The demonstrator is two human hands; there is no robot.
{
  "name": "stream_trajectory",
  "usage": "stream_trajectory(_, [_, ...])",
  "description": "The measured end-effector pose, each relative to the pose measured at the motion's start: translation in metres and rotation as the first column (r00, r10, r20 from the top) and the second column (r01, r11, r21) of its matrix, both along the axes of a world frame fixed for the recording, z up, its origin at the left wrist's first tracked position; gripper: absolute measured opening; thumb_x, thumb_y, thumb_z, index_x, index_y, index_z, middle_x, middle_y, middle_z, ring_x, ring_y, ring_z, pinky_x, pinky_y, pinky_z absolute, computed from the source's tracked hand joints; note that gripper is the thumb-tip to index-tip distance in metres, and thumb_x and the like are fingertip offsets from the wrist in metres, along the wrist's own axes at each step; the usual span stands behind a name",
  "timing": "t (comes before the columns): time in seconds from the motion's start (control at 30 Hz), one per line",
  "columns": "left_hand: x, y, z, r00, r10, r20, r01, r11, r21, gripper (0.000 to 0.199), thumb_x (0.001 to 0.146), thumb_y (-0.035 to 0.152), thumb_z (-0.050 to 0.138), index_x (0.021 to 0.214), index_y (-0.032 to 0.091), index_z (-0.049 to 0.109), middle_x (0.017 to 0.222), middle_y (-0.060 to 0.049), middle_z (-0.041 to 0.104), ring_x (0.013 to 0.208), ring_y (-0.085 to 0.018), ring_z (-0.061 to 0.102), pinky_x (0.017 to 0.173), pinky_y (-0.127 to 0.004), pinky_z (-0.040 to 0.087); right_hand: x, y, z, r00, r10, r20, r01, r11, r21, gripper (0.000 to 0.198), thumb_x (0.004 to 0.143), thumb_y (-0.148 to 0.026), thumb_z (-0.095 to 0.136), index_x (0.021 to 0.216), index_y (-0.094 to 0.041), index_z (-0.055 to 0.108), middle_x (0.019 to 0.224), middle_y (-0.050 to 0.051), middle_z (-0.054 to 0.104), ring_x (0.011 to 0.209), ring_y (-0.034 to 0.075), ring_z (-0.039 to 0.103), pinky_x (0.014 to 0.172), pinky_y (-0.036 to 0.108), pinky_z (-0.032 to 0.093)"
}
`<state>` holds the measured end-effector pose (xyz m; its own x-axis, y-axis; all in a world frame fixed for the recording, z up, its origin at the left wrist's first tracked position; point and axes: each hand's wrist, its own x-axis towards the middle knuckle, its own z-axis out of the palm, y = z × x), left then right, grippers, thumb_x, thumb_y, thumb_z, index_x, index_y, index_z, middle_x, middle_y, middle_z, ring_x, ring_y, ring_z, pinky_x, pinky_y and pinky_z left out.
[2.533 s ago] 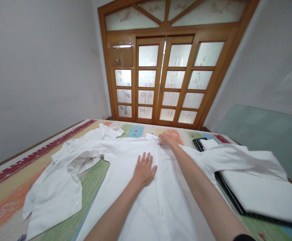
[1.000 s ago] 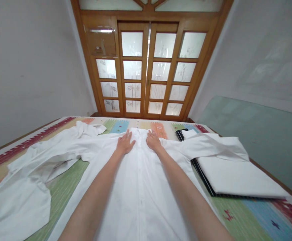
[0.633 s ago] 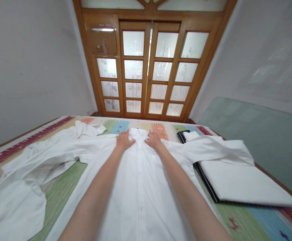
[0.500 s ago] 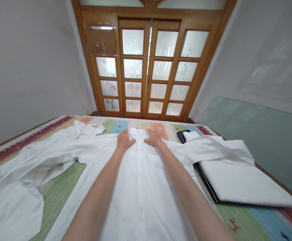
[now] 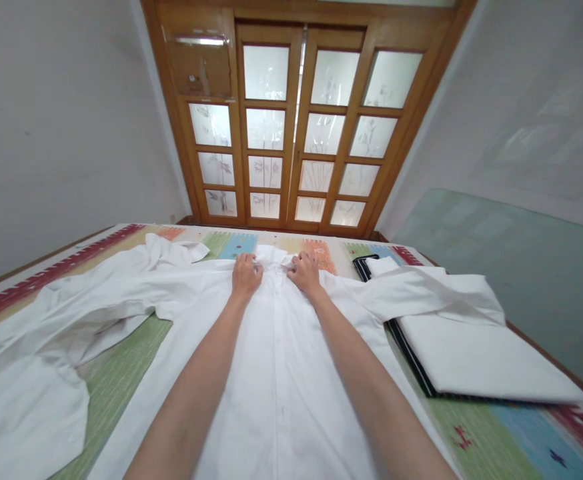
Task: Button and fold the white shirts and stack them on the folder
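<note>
White shirt (image 5: 271,380) lies flat, front up, ctr of frame; long axis runs approx. vert., collar (image 5: 270,254) at upper ctr, lower end cut off by bottom edge, button placket down the mid. L hand (image 5: 246,275) and R hand (image 5: 304,272) are at the collar end, one each side, abt equally near; neither has the edge. Both w/ fingers curled, seemingly gripping shirt cloth beside the collar, fabric bunched btwn; exact pinch hidden. Forearms run along the body, either side of the placket. One sleeve (image 5: 36,380) spreads to lower L of frame; other sleeve (image 5: 416,290) goes R, partly over folded white cloth (image 5: 491,360).
</note>
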<state>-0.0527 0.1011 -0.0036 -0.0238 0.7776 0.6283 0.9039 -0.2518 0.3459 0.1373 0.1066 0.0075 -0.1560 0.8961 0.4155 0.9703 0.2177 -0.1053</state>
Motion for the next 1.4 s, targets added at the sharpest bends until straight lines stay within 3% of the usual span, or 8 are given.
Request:
stream_trajectory(0.17, [0.0, -0.002, 0.001, 1.0, 0.006, 0.029, -0.005, 1.0, -0.016, 0.016, 0.078, 0.015, 0.053, 0.093, 0.019, 0.054, 0.097, -0.01, 0.061, 0.102, -0.026, 0.055, 0.092, -0.038, 0.044, -0.001, -0.011, -0.001, 0.994, 0.087, 0.065, -0.086, 0.996, -0.005, 0.022, 0.086, -0.017, 0.051, 0.095, -0.016, 0.071, 0.112, 0.014, 0.059, 0.112, 0.029, 0.043, 0.092, 0.04, 0.034])
stream_trajectory(0.33, [-0.002, -0.004, 0.005, 0.997, -0.01, 0.081, 0.01, 1.0, -0.005, 0.008, 0.076, 0.021, 0.057, 0.073, 0.023, 0.05, 0.085, -0.007, 0.061, 0.092, -0.024, 0.056, 0.086, -0.036, 0.045, 0.004, -0.018, -0.005, 0.993, -0.029, -0.111, 0.022, 0.998, -0.057, 0.033, 0.086, -0.009, 0.043, 0.1, -0.016, 0.071, 0.11, 0.012, 0.064, 0.108, 0.025, 0.048, 0.095, 0.035, 0.034])
stream_trajectory(0.6, [-0.003, -0.005, 0.011, 0.985, 0.053, 0.165, -0.05, 0.998, -0.026, 0.057, 0.083, 0.057, 0.05, 0.042, 0.026, 0.025, 0.05, -0.004, 0.049, 0.067, -0.02, 0.055, 0.076, -0.034, 0.045, 0.007, -0.013, -0.007, 0.924, -0.213, -0.317, 0.181, 0.975, -0.127, 0.048, 0.097, -0.05, 0.034, 0.08, -0.018, 0.066, 0.095, 0.011, 0.067, 0.094, 0.024, 0.058, 0.08, 0.032, 0.041])
stream_trajectory(0.8, [0.006, -0.013, 0.013, 0.989, 0.1, 0.112, -0.094, 0.994, -0.057, 0.042, 0.071, 0.058, 0.063, 0.055, 0.024, 0.045, 0.065, -0.007, 0.058, 0.081, -0.026, 0.057, 0.077, -0.037, 0.046, 0.006, -0.011, -0.012, 0.91, -0.252, -0.329, 0.234, 0.968, -0.095, 0.035, 0.088, -0.037, 0.052, 0.117, -0.016, 0.056, 0.117, 0.014, 0.06, 0.107, 0.026, 0.056, 0.087, 0.034, 0.042])
stream_trajectory(0.87, [0.008, -0.016, 0.014, 0.986, 0.126, 0.104, -0.121, 0.991, -0.059, 0.033, 0.069, 0.052, 0.065, 0.074, 0.021, 0.055, 0.082, -0.01, 0.061, 0.091, -0.029, 0.056, 0.078, -0.038, 0.047, 0.006, -0.011, -0.013, 0.911, -0.254, -0.325, 0.229, 0.967, -0.115, 0.034, 0.088, -0.031, 0.049, 0.118, -0.017, 0.057, 0.119, 0.014, 0.06, 0.108, 0.026, 0.056, 0.089, 0.034, 0.042])
stream_trajectory(1.03, [0.009, -0.02, 0.013, 0.997, 0.03, -0.074, -0.035, 0.997, -0.062, 0.05, 0.067, 0.03, 0.067, 0.113, 0.019, 0.054, 0.112, -0.014, 0.055, 0.108, -0.033, 0.051, 0.09, -0.044, 0.043, 0.007, -0.008, -0.013, 0.89, -0.268, -0.369, 0.25, 0.963, -0.098, 0.027, 0.085, -0.024, 0.048, 0.107, -0.019, 0.063, 0.109, 0.01, 0.064, 0.101, 0.023, 0.058, 0.086, 0.031, 0.043])
stream_trajectory(1.17, [0.008, -0.02, 0.01, 0.988, -0.06, -0.145, 0.054, 0.998, -0.044, 0.039, 0.07, 0.016, 0.06, 0.109, 0.019, 0.058, 0.108, -0.013, 0.057, 0.107, -0.03, 0.053, 0.094, -0.039, 0.042, 0.01, -0.007, -0.012, 0.853, -0.257, -0.454, 0.252, 0.965, -0.074, 0.022, 0.086, -0.023, 0.048, 0.1, -0.018, 0.064, 0.105, 0.009, 0.065, 0.099, 0.022, 0.059, 0.084, 0.029, 0.042])
stream_trajectory(1.4, [0.009, -0.027, 0.005, 0.984, -0.029, -0.175, 0.019, 0.998, -0.061, 0.013, 0.081, 0.024, 0.052, 0.086, 0.019, 0.063, 0.093, -0.014, 0.065, 0.099, -0.029, 0.059, 0.082, -0.037, 0.047, 0.01, -0.007, -0.011, 0.834, -0.251, -0.492, 0.245, 0.966, -0.077, 0.032, 0.086, -0.047, 0.055, 0.097, -0.019, 0.063, 0.104, 0.011, 0.065, 0.096, 0.024, 0.059, 0.082, 0.032, 0.043])
